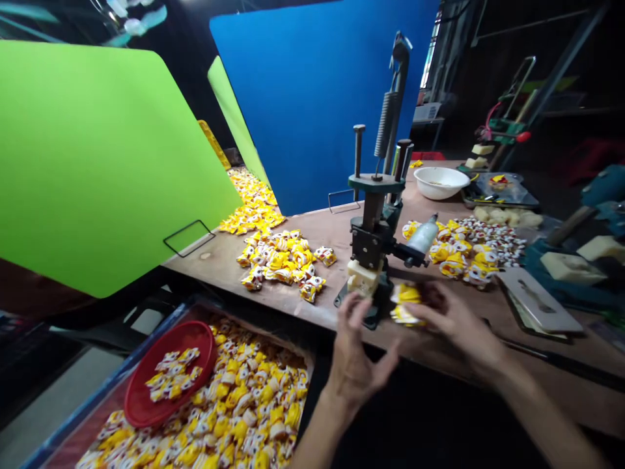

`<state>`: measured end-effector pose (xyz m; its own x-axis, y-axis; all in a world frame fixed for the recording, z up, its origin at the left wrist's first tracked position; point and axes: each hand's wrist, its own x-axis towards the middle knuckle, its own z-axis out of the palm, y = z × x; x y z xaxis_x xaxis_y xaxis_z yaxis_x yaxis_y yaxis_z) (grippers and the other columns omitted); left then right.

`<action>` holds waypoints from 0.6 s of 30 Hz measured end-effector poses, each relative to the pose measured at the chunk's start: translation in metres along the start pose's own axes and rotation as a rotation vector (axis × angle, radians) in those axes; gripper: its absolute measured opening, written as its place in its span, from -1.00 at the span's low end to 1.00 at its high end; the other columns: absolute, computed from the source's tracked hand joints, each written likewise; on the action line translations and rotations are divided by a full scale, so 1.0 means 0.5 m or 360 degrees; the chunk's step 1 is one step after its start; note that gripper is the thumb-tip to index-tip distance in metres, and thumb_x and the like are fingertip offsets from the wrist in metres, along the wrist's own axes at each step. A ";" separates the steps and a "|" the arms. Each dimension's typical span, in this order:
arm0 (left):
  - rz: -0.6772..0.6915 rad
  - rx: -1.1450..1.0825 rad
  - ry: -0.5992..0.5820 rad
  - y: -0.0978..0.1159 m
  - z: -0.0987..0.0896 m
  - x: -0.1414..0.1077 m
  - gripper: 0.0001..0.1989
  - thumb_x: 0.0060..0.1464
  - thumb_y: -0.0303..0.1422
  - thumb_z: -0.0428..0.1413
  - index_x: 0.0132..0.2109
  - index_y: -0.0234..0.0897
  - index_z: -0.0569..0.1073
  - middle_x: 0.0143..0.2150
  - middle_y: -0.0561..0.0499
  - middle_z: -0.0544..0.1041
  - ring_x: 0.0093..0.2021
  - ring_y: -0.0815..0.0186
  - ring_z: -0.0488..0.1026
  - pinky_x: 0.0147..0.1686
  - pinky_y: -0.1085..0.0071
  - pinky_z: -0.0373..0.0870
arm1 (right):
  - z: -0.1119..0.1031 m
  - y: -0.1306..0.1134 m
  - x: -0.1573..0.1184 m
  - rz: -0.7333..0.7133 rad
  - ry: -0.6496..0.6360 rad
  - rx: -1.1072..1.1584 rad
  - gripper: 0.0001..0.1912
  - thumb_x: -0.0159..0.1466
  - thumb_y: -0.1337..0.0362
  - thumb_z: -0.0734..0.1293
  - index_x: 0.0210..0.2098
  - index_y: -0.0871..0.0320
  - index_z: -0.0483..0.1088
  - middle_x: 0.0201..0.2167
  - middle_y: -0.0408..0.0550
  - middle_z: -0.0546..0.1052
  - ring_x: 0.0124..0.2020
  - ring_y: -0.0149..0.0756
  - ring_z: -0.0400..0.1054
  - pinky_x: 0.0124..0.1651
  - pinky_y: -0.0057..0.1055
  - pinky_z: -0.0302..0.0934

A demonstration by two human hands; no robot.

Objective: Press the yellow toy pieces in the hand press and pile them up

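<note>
A hand press (367, 242) with a long coil spring stands at the table's front, a cream block (362, 279) fixed under its head. My left hand (355, 365) is just in front of that block, thumb and fingers spread, with nothing visible in it; its fingertips overlap the block's lower edge, and I cannot tell whether they touch. To the right of the press, my right hand (456, 319) grips a small yellow-and-white plastic figure piece (405, 305), blurred by motion. A dark red patch shows behind its fingers, too smeared to make out.
Similar yellow pieces lie in piles left (280, 260) and right (456, 251) of the press. A large bin (117, 374) below holds many more, with a red tray (208, 345) on top. Blue (312, 104) and green (97, 163) panels stand behind; a white bowl (439, 189) sits back right.
</note>
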<state>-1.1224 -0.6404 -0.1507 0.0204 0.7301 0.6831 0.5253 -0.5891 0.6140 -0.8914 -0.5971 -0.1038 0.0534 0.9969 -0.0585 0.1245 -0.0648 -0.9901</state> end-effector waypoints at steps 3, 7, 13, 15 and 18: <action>0.0046 -0.0011 0.0002 0.018 0.049 -0.040 -0.28 0.30 -0.46 0.26 0.51 -0.15 0.23 0.45 -0.32 0.38 0.47 -0.01 0.41 0.38 0.01 0.52 | 0.115 -0.005 -0.036 0.0247 -0.0227 0.0335 -0.27 0.08 -0.26 0.64 0.01 0.11 0.51 0.05 0.16 0.68 0.04 0.04 0.63 -0.03 -0.18 0.58; -0.0135 -0.0041 0.0152 -0.041 0.048 -0.021 -0.43 0.35 -0.45 0.27 0.41 -0.10 0.35 0.34 -0.21 0.54 0.32 0.06 0.57 0.31 0.08 0.58 | 0.149 0.000 -0.043 0.0315 -0.0331 0.0569 -0.28 0.16 -0.27 0.61 0.06 0.11 0.52 0.06 0.09 0.67 0.13 -0.09 0.60 0.18 -0.23 0.52; -0.0570 -0.0204 0.0205 -0.077 0.054 0.047 -0.54 0.36 -0.19 0.29 0.31 -0.17 0.46 0.23 -0.19 0.61 0.19 0.06 0.61 0.21 0.09 0.58 | 0.075 0.009 -0.041 0.0326 -0.0292 0.0414 -0.32 0.15 -0.19 0.65 0.06 0.12 0.58 -0.01 0.03 0.68 -0.06 -0.18 0.63 0.01 -0.30 0.54; -0.0658 -0.0265 0.0200 -0.075 0.053 0.065 -0.57 0.36 -0.15 0.29 0.25 -0.19 0.49 0.21 -0.20 0.60 0.18 0.06 0.60 0.17 0.12 0.58 | 0.034 0.004 -0.022 0.0280 -0.0200 0.0344 -0.36 0.12 -0.17 0.66 0.00 0.13 0.62 -0.03 0.03 0.69 -0.10 -0.19 0.62 -0.02 -0.32 0.53; -0.0741 -0.0362 0.0146 -0.072 0.049 0.074 -0.57 0.29 -0.11 0.34 0.17 -0.22 0.52 0.15 -0.20 0.62 0.14 0.06 0.61 0.15 0.15 0.58 | -0.025 -0.023 0.048 0.0081 0.0077 0.0431 -0.46 0.16 -0.12 0.66 -0.05 0.09 0.62 -0.06 -0.02 0.70 -0.07 -0.21 0.60 0.03 -0.36 0.51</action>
<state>-1.1196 -0.5837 -0.1569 -0.2511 0.9050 0.3433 0.2630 -0.2775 0.9240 -0.8792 -0.5731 -0.0920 0.1006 0.9889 -0.1092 -0.1484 -0.0936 -0.9845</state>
